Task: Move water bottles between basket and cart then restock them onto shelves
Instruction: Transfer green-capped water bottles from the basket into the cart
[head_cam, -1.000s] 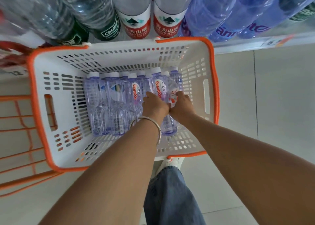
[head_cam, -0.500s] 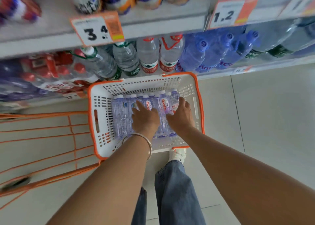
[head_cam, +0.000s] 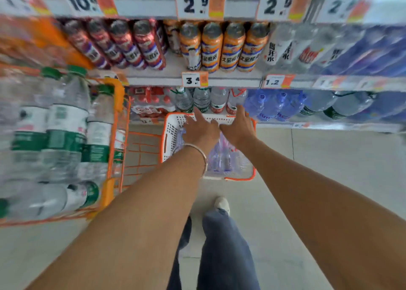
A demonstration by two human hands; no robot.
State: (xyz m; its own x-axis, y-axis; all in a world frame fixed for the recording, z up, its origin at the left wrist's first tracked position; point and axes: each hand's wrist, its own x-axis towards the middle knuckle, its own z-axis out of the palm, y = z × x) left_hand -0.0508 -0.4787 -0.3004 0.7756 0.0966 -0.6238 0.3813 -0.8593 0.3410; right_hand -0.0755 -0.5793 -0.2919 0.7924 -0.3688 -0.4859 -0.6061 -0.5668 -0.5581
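Observation:
A white basket with an orange rim (head_cam: 170,136) sits on the floor against the bottom shelf. Several small clear water bottles (head_cam: 222,158) lie inside it. My left hand (head_cam: 201,131), with a silver bangle on the wrist, hovers over the basket with fingers stretched forward and holds nothing. Beside it my right hand (head_cam: 238,128) is also stretched out flat and empty, its fingertips near the basket's far rim. An orange wire cart (head_cam: 115,136) stands at the left, loaded with large green-labelled water bottles (head_cam: 66,125).
Shelves (head_cam: 219,79) fill the far side: canned drinks above, large water bottles (head_cam: 211,102) and blue bottles (head_cam: 274,105) on the bottom row, price tags along the edges. My legs and a white shoe (head_cam: 222,205) stand on the pale tiled floor below the basket.
The view has pulled back and up, showing more shelves and the cart. Both hands have lifted off the bottles in the basket and now stretch forward, open and empty.

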